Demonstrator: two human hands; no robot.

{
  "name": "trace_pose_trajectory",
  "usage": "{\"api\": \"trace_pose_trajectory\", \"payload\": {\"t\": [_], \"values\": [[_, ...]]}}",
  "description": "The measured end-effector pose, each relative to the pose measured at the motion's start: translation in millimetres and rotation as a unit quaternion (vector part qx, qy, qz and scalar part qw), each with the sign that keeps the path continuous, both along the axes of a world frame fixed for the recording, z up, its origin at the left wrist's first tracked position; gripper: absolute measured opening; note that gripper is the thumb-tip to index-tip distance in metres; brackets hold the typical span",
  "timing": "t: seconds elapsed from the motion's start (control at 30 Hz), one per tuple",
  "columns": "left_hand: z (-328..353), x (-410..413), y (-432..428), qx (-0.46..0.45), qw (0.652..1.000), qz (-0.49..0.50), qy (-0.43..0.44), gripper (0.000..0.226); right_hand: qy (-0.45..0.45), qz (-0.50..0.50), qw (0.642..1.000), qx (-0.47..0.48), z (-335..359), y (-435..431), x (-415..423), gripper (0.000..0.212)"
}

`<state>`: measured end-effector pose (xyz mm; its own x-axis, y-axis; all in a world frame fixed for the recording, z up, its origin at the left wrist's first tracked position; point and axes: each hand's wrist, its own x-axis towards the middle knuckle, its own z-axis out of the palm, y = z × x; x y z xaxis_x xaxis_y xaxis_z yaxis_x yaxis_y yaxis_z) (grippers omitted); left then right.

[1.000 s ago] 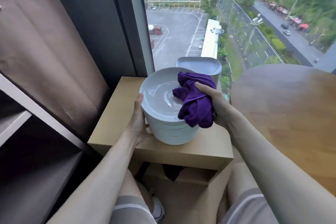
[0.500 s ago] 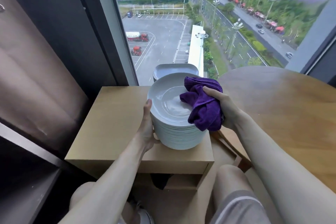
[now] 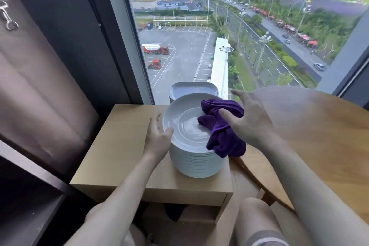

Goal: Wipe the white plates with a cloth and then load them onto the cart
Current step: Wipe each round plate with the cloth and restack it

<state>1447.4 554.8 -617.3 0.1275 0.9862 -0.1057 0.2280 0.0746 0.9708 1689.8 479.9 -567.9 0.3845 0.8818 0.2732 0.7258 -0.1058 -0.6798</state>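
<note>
Fingers [image 3: 240,96] of right hand [image 3: 252,126] over cloth [image 3: 221,140]

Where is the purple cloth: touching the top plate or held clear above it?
Touching. The head view shows the purple cloth lying on the top plate, its lower end draped over the plate's right rim.

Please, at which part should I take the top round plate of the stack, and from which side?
Probably the top plate by its left rim, approached from the left, beside the left hand: the rim flares out over the stack there, while the purple cloth drapes over the right edge.
</note>
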Motion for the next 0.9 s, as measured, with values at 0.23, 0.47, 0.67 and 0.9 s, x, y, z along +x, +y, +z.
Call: {"api": "trace_pose_trajectory", "payload": {"t": [0.23, 0.47, 0.67, 0.9], "values": [[14.1, 6.2, -0.8, 0.052, 0.995, -0.082, 0.021, 0.075, -0.254, 0.029, 0.952, -0.166, -3.3, 7.9, -50.6, 0.07], [14.0, 3.0, 0.5, 0.013, 0.996, -0.085, -0.016, 0.081, -0.275, -0.016, 0.939, -0.207, -1.2, 21.1, -62.6, 0.058], [9.5, -1.5, 7.5, -0.007, 0.993, -0.109, -0.034, 0.082, -0.255, 0.006, 0.951, -0.176, -0.7, 44.8, -72.3, 0.058], [-0.6, -2.1, 10.8, 0.029, 0.989, -0.127, -0.07, 0.059, -0.202, 0.138, 0.962, -0.124, -11.7, 57.0, -112.2, 0.058]]}}
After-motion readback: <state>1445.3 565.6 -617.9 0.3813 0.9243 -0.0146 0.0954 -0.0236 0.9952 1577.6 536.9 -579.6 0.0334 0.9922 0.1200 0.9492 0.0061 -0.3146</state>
